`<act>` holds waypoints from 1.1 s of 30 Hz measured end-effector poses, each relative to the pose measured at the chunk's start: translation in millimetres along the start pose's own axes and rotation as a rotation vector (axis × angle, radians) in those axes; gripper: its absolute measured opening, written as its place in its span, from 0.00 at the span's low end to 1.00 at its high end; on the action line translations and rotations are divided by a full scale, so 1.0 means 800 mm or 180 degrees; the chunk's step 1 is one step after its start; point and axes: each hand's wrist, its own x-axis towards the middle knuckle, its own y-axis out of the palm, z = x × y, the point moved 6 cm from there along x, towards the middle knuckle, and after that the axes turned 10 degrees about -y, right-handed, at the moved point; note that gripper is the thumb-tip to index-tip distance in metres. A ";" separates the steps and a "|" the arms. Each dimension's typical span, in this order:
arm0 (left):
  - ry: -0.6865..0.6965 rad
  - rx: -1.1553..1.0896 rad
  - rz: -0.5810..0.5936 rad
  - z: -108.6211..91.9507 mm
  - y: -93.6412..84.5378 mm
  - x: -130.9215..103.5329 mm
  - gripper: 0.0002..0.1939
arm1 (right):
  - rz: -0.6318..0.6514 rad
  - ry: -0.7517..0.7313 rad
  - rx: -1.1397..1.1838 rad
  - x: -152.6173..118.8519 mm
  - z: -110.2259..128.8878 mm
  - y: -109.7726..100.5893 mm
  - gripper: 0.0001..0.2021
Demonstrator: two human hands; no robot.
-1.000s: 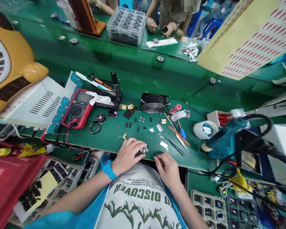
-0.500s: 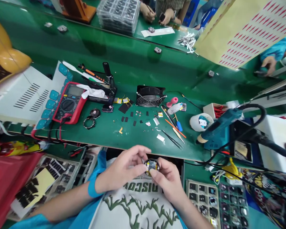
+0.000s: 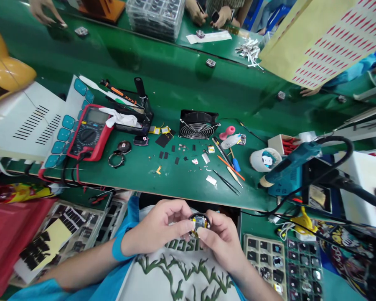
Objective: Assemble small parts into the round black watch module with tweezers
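Note:
In front of my shirt, below the bench edge, I hold a small round watch case [image 3: 200,221] with a black rim. Its inside faces up, showing a circuit board and yellow parts. My right hand [image 3: 222,237] is closed on the right side of the rim, thumb laid across the lower edge. At the left side, my left hand [image 3: 166,225] pinches the rim between thumb and curled fingers. Black tweezers [image 3: 226,182] lie on the bench beyond my hands, beside a small white piece [image 3: 211,180].
A small fan [image 3: 198,124] stands mid-bench behind scattered small parts. To the left are a red multimeter [image 3: 89,133] and a black ring [image 3: 116,159]. A hot-air handle [image 3: 290,164] and parts trays [image 3: 265,267] are at right. Co-workers' hands [image 3: 222,16] show across the bench.
My left thumb and fingers have closed in on the left rim of the watch case. A co-worker's hand has appeared at top left, and another at right has shifted left.

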 end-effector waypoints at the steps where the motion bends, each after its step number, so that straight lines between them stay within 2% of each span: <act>1: -0.0018 -0.0055 0.0045 -0.001 0.001 0.000 0.10 | 0.0025 0.0075 0.0143 -0.002 -0.004 0.001 0.17; 5: -0.0058 -0.0196 0.0172 -0.004 0.004 0.002 0.09 | 0.0071 0.0289 0.0510 -0.004 -0.012 0.004 0.16; 8: 0.0037 -0.0006 0.0063 -0.008 0.002 0.001 0.09 | 0.0083 0.0223 0.0398 -0.003 -0.007 0.004 0.16; 14: 0.0967 0.1326 -0.0608 -0.034 -0.008 -0.013 0.06 | 0.0010 -0.0892 -0.1227 0.002 0.033 0.001 0.11; 19: 0.1417 0.1946 -0.0937 -0.041 -0.011 -0.019 0.04 | -0.0275 -0.1498 -0.1967 0.002 0.058 0.003 0.03; 22: 0.1963 0.2467 -0.1129 -0.045 -0.008 -0.027 0.11 | -0.0456 -0.1936 -0.2396 -0.002 0.069 0.004 0.06; 25: 0.2489 0.2778 -0.1307 -0.053 -0.001 -0.039 0.10 | -0.0553 -0.2541 -0.3084 -0.013 0.075 0.007 0.11; 29: 0.2751 0.2798 -0.1698 -0.064 0.000 -0.052 0.07 | -0.0640 -0.3016 -0.3497 -0.022 0.074 0.010 0.14; 33: 0.2915 0.2832 -0.1689 -0.066 0.003 -0.055 0.06 | -0.0521 -0.3090 -0.3408 -0.021 0.073 0.013 0.17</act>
